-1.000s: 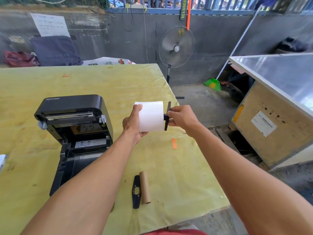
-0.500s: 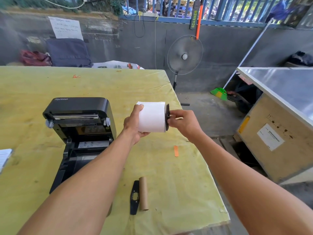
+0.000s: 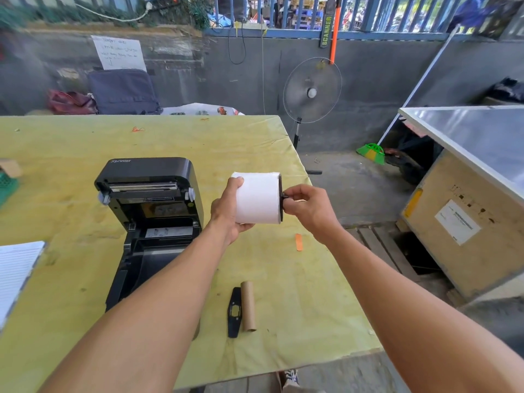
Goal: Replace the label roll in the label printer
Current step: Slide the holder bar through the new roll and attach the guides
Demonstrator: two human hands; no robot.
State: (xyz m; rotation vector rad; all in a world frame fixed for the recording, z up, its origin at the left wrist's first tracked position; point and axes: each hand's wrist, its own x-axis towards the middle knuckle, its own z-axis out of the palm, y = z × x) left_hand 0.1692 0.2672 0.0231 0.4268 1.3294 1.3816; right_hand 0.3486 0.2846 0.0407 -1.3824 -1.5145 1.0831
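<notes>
Left hand (image 3: 226,211) cupping roll (image 3: 258,198) (raised), right hand (image 3: 307,207) pinching

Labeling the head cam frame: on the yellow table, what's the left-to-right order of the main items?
White paper pad → open label printer → left hand → white label roll → right hand. The black guide plate and empty cardboard core lie nearer, below the roll, so they are left out.

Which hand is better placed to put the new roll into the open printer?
Probably the left hand: it holds the white label roll and is nearer the open printer. The right hand only pinches the black holder at its end.
</notes>
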